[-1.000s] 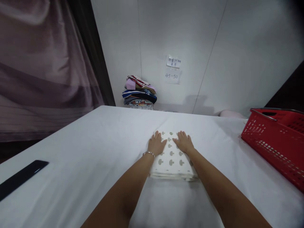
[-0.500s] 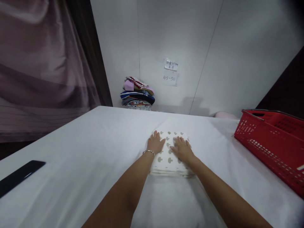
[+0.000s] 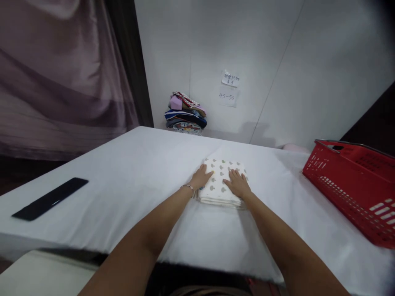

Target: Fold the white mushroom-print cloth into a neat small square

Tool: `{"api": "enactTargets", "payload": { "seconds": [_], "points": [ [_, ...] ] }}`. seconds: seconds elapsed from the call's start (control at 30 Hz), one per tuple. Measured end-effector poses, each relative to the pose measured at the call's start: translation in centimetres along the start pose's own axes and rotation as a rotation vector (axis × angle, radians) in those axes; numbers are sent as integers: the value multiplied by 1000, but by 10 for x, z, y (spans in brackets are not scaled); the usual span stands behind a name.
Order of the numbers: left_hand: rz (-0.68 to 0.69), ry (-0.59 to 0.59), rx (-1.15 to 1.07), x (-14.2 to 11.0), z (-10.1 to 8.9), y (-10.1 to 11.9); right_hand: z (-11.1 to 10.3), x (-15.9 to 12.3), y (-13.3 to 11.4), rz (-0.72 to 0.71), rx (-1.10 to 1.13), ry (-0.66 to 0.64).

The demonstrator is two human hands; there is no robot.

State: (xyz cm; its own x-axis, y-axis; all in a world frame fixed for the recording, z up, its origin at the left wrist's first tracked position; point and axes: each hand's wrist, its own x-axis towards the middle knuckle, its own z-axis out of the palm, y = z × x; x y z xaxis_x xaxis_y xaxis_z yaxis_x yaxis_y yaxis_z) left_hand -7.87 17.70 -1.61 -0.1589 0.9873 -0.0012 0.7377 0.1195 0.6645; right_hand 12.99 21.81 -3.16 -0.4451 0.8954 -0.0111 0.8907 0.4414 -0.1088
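A folded white cloth (image 3: pixel 219 181) with grey tree-like prints lies flat on the white-covered table (image 3: pixel 123 164). Its several layers show along the near edge. My left hand (image 3: pixel 200 177), with a bracelet at the wrist, rests at the cloth's left edge, thumb stretched over its top. On the right part of the cloth, my right hand (image 3: pixel 238 183) lies palm down with its fingers spread. Neither hand grips anything.
A red plastic basket (image 3: pixel 354 185) with a metal handle stands on the right. A flat black object (image 3: pixel 51 198) lies at the left. Behind the table is a stack of folded fabrics (image 3: pixel 186 113) against the wall, near paper notes (image 3: pixel 228 88).
The camera view has tilted down, so the table's near edge now shows. My left hand has shifted slightly outward to the cloth's left edge; my right hand stays on top.
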Motion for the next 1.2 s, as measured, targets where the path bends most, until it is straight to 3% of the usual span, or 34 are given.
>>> {"api": "enactTargets", "payload": {
  "seconds": [0.13,0.27,0.4,0.5,0.63,0.9,1.2],
  "points": [
    [-12,168,-216,-47,-1,-18,-5,-1,1,-21,19,-2],
    [11,257,-359,-82,1,-34,-13,-7,0,-6,155,13],
    [112,301,-435,-102,3,-41,-12,-31,-10,-109,378,210],
    [189,294,-424,-110,3,-41,-6,-57,-22,-283,497,331],
    [264,245,-331,-117,3,-38,-2,-81,-37,-497,419,382],
    [348,255,-229,-121,2,-35,-1,-83,-56,-535,262,403],
    [319,272,-252,-117,7,-40,5,-77,-74,-563,184,441]
  ]
}}
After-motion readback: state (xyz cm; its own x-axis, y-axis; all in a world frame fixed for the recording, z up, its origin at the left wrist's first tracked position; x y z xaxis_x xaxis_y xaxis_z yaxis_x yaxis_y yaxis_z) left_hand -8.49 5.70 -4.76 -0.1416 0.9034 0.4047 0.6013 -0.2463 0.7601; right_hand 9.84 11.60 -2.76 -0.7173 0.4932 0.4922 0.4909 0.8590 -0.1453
